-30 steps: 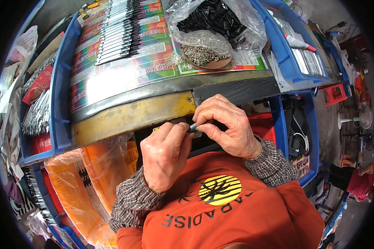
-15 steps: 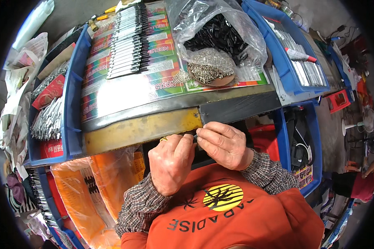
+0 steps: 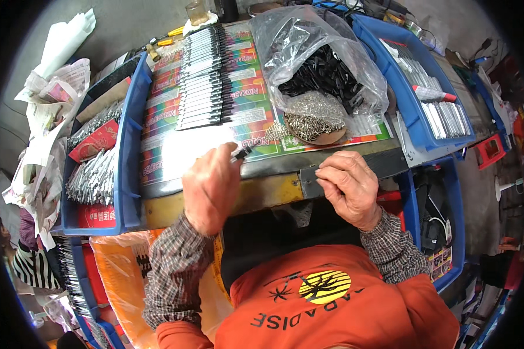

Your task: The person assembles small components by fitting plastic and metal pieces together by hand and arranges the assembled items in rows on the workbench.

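My left hand [image 3: 211,189] is closed, its fingers around a slim pen-like piece. Only the dark end [image 3: 242,153] sticks out past the fingertips, above the near part of the colourful printed mat [image 3: 250,123]. My right hand [image 3: 352,185] hovers at the table's front edge, thumb and fingers curled together; whatever they may hold is hidden. Beyond my left hand, a long row of silver pen-like sticks [image 3: 201,87] with black ends lies side by side on the mat. A round dish of small metal parts [image 3: 314,122] stands beyond my right hand.
Black parts [image 3: 323,78] fill a clear plastic bag [image 3: 273,38] behind the dish. Blue bins flank the table, the left bin [image 3: 135,116] with loose sticks, the right bin [image 3: 384,58] with bundled ones. A blue crate [image 3: 457,232] and an orange plastic-wrapped bundle [image 3: 119,273] sit lower down.
My hands were together at the table edge, fingers meeting over a small piece. They have parted: the left moved forward over the mat with the piece, the right shifted rightward.
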### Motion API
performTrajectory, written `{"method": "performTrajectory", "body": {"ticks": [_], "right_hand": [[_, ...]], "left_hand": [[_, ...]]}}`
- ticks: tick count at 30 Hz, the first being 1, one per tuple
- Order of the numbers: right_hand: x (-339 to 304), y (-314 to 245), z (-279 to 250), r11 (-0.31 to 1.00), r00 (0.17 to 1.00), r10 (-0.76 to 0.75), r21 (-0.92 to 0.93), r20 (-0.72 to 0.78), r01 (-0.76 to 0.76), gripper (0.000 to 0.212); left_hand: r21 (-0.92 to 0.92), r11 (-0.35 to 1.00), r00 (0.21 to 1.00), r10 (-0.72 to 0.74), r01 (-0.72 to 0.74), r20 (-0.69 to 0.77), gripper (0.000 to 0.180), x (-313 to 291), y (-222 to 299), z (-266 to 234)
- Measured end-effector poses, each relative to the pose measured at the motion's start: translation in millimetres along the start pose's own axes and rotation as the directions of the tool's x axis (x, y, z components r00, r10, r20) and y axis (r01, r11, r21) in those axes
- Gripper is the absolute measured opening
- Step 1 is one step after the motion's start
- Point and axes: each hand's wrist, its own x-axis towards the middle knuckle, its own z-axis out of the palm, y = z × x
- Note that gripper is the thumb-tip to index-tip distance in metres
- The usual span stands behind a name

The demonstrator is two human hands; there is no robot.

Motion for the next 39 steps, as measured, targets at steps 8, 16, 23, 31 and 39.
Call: {"method": "performTrajectory", "body": {"ticks": [8,16,23,31,39], "right_hand": [[-6,6,9,0.993,0.995,0.098,0.067,-0.023,-0.096,0.024],[-9,7,9,0.994,0.995,0.099,0.048,0.013,-0.1,0.025],[-10,6,9,0.994,0.994,0.104,0.03,0.031,-0.105,0.026],[-10,6,10,0.995,0.994,0.098,0.021,0.045,-0.099,0.024],[-9,5,11,0.996,0.995,0.091,-0.007,0.047,-0.091,0.024]], "left_hand": [[0.176,0.984,0.999,0.042,-0.041,-0.007,0.018,57,-96,19],[0.213,0.976,0.999,0.043,-0.039,-0.017,0.017,106,-133,49],[0.192,0.981,0.999,0.018,-0.025,0.04,0.016,123,-144,62],[0.196,0.98,0.999,0.016,-0.024,0.043,0.015,126,-157,69],[0.222,0.972,0.997,0.077,-0.078,0.014,0.018,127,-162,72]]}}
